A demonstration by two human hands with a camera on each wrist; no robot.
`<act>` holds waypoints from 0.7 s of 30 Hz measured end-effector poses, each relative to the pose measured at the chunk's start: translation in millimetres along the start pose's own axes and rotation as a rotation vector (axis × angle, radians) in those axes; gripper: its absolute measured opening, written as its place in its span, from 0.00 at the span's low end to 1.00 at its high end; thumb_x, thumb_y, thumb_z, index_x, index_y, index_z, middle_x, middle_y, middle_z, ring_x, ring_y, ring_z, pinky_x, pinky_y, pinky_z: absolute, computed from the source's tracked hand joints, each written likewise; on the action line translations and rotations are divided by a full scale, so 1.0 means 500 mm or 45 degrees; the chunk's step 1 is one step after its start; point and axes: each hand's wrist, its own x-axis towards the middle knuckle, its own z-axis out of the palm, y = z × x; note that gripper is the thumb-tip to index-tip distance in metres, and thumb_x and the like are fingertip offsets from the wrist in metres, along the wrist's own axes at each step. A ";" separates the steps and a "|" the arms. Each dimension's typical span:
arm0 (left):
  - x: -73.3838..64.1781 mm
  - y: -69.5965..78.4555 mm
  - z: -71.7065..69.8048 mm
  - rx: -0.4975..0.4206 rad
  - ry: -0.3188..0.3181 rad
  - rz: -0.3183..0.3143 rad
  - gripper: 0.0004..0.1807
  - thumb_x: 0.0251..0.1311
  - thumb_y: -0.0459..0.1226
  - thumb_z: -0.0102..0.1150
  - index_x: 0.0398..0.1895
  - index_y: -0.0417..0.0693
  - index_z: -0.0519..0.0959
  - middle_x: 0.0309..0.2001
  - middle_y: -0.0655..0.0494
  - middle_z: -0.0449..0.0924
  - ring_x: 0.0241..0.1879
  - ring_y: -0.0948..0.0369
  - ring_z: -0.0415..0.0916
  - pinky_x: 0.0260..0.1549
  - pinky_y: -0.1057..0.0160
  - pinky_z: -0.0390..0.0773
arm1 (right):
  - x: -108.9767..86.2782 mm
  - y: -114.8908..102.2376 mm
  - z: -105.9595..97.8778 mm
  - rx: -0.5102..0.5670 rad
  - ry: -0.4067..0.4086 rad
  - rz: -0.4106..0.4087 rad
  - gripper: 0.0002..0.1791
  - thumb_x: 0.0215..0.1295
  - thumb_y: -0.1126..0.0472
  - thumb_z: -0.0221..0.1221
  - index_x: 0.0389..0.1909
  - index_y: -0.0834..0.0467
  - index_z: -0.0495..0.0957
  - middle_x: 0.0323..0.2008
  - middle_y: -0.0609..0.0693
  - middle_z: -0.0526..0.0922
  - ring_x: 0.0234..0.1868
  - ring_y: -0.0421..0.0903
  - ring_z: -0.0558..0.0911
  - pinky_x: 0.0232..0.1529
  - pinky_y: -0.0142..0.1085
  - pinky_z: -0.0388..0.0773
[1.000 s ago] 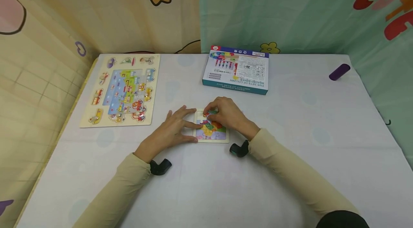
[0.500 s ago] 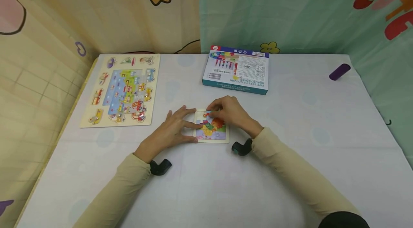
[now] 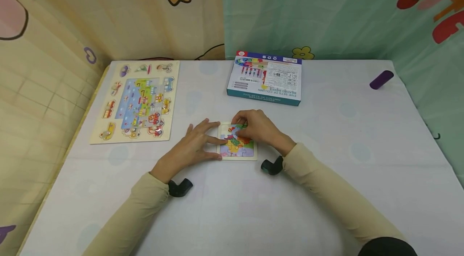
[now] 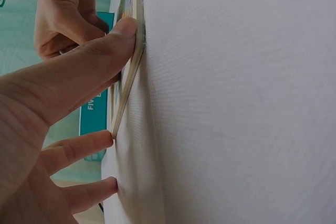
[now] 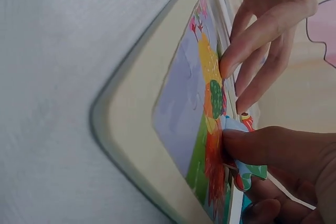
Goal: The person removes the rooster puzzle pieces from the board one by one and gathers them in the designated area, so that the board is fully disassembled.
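Note:
A small wooden-framed jigsaw puzzle (image 3: 237, 158) with a bright cartoon picture lies flat on the white table in the head view. My left hand (image 3: 192, 146) is spread at its left side, with the thumb on the near corner of the frame and a fingertip over the picture. Between thumb and fingers, my right hand (image 3: 258, 128) pinches a blue, green and red puzzle piece (image 5: 257, 172). It is held tilted at the far part of the picture, and the fingers partly cover it. Pale bare backing with a small red print shows at the far left of the puzzle.
Beyond the right hand lies a boxed bead set (image 3: 268, 77). To the left is a large wooden puzzle board (image 3: 95, 137) with vehicle pictures and blue sheets on it. A purple cylinder (image 3: 382, 80) rests near the far right edge. Curtains (image 3: 326, 14) hang behind the table.
My right hand has shifted slightly right with the puzzle piece, whose coloured face now shows more under the fingers. The left hand and the puzzle frame have stayed in place.

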 end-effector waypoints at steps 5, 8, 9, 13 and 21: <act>-0.001 -0.003 0.001 -0.003 0.009 0.005 0.26 0.47 0.48 0.76 0.52 0.58 0.85 0.72 0.48 0.62 0.75 0.41 0.44 0.64 0.27 0.42 | 0.000 -0.004 0.001 -0.021 -0.013 -0.014 0.12 0.59 0.64 0.68 0.44 0.55 0.81 0.38 0.49 0.85 0.37 0.45 0.81 0.37 0.33 0.81; -0.001 -0.002 0.001 -0.004 0.007 0.006 0.26 0.47 0.48 0.76 0.53 0.58 0.85 0.72 0.47 0.62 0.75 0.41 0.44 0.64 0.27 0.42 | 0.001 -0.003 0.001 -0.021 -0.009 -0.011 0.12 0.59 0.64 0.68 0.44 0.56 0.81 0.39 0.50 0.85 0.37 0.45 0.82 0.38 0.33 0.82; -0.001 -0.002 0.001 -0.005 0.007 0.006 0.26 0.47 0.48 0.76 0.53 0.58 0.85 0.72 0.47 0.62 0.75 0.41 0.44 0.64 0.27 0.42 | 0.002 -0.003 0.000 -0.015 -0.009 -0.006 0.12 0.58 0.64 0.68 0.43 0.56 0.81 0.39 0.50 0.86 0.37 0.45 0.83 0.38 0.33 0.82; -0.002 -0.002 0.000 0.002 0.011 0.006 0.26 0.47 0.48 0.76 0.53 0.59 0.85 0.72 0.47 0.63 0.75 0.41 0.44 0.64 0.27 0.42 | 0.003 -0.001 -0.004 0.033 -0.016 0.038 0.12 0.58 0.64 0.69 0.43 0.56 0.81 0.38 0.49 0.86 0.37 0.44 0.83 0.38 0.33 0.82; -0.005 -0.002 -0.001 0.010 0.019 0.021 0.26 0.47 0.49 0.76 0.53 0.59 0.85 0.71 0.48 0.63 0.75 0.42 0.45 0.64 0.27 0.43 | -0.001 -0.002 -0.007 0.019 -0.030 0.022 0.15 0.57 0.64 0.69 0.45 0.56 0.82 0.37 0.48 0.84 0.38 0.46 0.80 0.41 0.35 0.79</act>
